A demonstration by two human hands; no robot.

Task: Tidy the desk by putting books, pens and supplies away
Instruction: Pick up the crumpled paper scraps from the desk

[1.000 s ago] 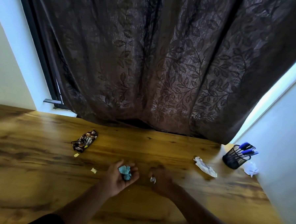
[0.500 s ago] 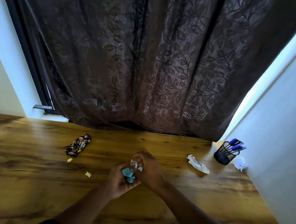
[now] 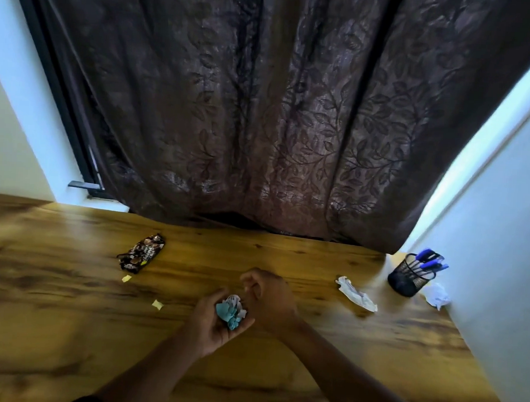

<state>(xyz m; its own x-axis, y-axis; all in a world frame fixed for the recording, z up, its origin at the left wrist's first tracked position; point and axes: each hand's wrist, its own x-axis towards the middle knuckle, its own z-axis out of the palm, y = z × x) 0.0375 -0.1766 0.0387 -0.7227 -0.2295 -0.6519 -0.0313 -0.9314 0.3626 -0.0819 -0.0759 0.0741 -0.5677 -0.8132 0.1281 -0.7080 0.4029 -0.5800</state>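
Observation:
My left hand (image 3: 209, 325) lies palm up over the wooden desk (image 3: 66, 328), its fingers cupped round a small wad of blue and white paper scraps (image 3: 231, 311). My right hand (image 3: 270, 302) hovers just right of it with its fingers curled, touching the left fingertips; nothing shows in it. A black mesh pen holder (image 3: 407, 280) with blue pens stands at the desk's back right corner.
A dark snack wrapper (image 3: 141, 252) lies at the back left, with two small yellow scraps (image 3: 157, 304) near it. A crumpled white paper (image 3: 357, 294) lies left of the pen holder and a white tissue ball (image 3: 436, 297) right of it. A brown curtain (image 3: 277, 124) hangs behind.
My right hand carried a white scrap from the desk over to my left palm. The scrap now lies with the blue wad in the left hand.

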